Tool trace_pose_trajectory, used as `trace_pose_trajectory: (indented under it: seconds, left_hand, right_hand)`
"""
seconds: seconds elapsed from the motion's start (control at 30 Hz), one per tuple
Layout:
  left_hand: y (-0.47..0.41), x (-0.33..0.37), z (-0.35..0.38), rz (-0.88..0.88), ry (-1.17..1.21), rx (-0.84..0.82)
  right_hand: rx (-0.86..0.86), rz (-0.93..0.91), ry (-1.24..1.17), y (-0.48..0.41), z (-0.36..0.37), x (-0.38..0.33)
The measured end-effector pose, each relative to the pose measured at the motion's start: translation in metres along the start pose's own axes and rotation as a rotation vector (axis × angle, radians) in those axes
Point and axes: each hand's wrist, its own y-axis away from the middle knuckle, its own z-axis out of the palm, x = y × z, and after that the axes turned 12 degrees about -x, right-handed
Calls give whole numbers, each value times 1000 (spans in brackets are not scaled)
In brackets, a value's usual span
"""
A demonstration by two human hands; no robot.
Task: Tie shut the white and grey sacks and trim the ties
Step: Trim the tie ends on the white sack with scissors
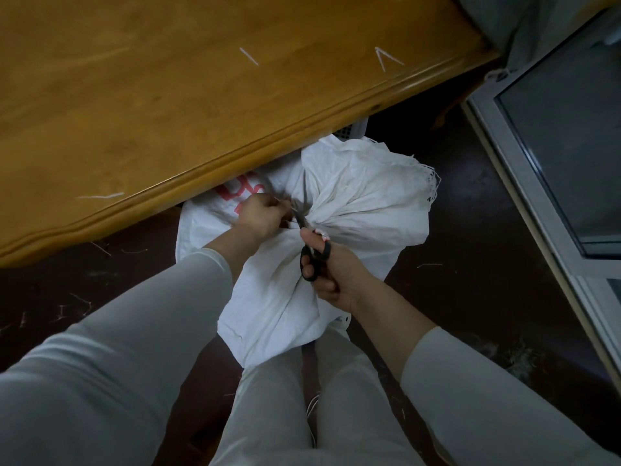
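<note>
While white offcuts (100, 196) lie on the wooden table (168, 112), left hand (262, 216) pinches the thin tie (281, 202) taut. Black scissors (312, 253) point at it, gripped by right hand (336, 280). 1 white sack (363, 203), neck gathered, sits on the dark floor (470, 230), partly under the table edge.

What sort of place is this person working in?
Likely a room in a home or small workshop: a varnished wooden table, a dark floor littered with cut tie scraps, and a metal-framed glass door at the right.
</note>
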Motion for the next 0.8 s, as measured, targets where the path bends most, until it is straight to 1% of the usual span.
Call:
trace_pose_trajectory:
  seconds: [0.23, 0.37, 0.53, 0.63, 0.7, 0.8]
  left_hand:
    - [-4, 5, 2, 6, -2, 39]
    - [-6, 6, 5, -7, -18, 55]
    - [-6, 8, 7, -34, -27, 53]
    - [-14, 6, -3, -61, 38, 81]
    - [-16, 8, -7, -62, 8, 78]
    - [-18, 7, -5, -64, 10, 92]
  right_hand:
    - [108, -56, 3, -7, 5, 1]
    - [161, -53, 7, -6, 6, 1]
    - [199, -73, -4, -3, 10, -1]
    - [192, -59, 30, -3, 9, -1]
    - [148, -30, 64, -1, 6, 0]
    - [97, -24, 221, 10, 3, 1]
